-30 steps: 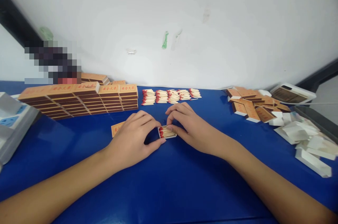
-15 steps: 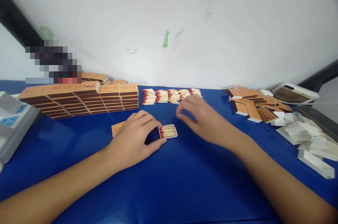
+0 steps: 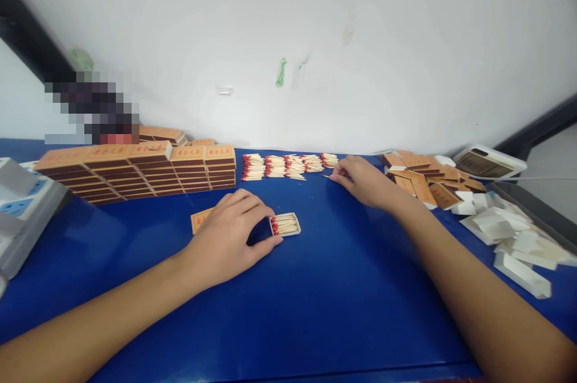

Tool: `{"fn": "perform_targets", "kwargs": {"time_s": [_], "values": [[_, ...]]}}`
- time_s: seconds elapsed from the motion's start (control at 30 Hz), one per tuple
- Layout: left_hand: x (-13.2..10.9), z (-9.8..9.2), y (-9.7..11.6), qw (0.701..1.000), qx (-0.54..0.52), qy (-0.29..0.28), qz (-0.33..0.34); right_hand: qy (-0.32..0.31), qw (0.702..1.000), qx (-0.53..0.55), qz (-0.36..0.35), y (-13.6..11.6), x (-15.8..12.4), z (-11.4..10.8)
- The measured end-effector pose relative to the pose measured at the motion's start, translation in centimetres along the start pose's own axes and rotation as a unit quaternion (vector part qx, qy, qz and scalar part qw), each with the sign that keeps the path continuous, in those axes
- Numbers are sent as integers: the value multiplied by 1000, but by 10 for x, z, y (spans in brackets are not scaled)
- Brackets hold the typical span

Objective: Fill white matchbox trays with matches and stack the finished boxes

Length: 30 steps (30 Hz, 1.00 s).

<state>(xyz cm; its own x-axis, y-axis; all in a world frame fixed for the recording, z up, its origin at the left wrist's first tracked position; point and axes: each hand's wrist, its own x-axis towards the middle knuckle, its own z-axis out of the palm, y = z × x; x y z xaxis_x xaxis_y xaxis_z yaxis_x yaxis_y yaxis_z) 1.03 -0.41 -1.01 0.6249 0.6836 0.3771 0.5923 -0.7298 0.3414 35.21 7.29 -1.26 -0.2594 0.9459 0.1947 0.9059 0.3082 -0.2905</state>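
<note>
Five bunches of matches point(image 3: 294, 167) lie in a row along the back of the bench point(image 3: 293, 317) in my head view, red heads mostly to the left. I count as done, as far as I can judge, the stack of matchboxes point(image 3: 189, 174) at the left. Left over are those bunches, plus loose sleeves point(image 3: 424, 186) and white trays point(image 3: 523, 276) heaped at the right.

The matchbox tray point(image 3: 298, 223) in hand sits mid-bench, holding matches, apart from the orange box point(image 3: 199, 223) partly hidden under my left hand point(image 3: 231, 238). That hand is clamped on the tray's left end. My right hand point(image 3: 366, 182) has its fingertips near together at a single match point(image 3: 325, 176); I cannot tell whether they grip it.

Against half a second ago, the right hand has moved away from the tray; the left hand and tray have hardly shifted.
</note>
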Motion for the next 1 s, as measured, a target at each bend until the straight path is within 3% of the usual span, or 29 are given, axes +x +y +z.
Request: {"fn": "perform_targets", "kwargs": {"time_s": [0.17, 0.3, 0.4, 0.6, 0.8, 1.0], "values": [[1, 0, 0, 1000, -1, -3, -6, -8, 995, 85, -47, -47, -17, -9], [1, 1, 1, 1000, 2, -3, -5, -82, 977, 148, -131, -99, -37, -9], [0, 1, 1, 1000, 1, -1, -1, -140, 967, 145, -154, -121, -48, -7], [0, 1, 1, 1000, 5, -3, -2, -153, 968, 149, -134, -119, -49, -12], [0, 0, 1, 1000, 4, -3, -1, -123, 966, 192, -125, -109, -42, -13], [0, 0, 0, 1000, 2, -6, -1, -175, 947, 233, -138, -111, -41, -18]]}}
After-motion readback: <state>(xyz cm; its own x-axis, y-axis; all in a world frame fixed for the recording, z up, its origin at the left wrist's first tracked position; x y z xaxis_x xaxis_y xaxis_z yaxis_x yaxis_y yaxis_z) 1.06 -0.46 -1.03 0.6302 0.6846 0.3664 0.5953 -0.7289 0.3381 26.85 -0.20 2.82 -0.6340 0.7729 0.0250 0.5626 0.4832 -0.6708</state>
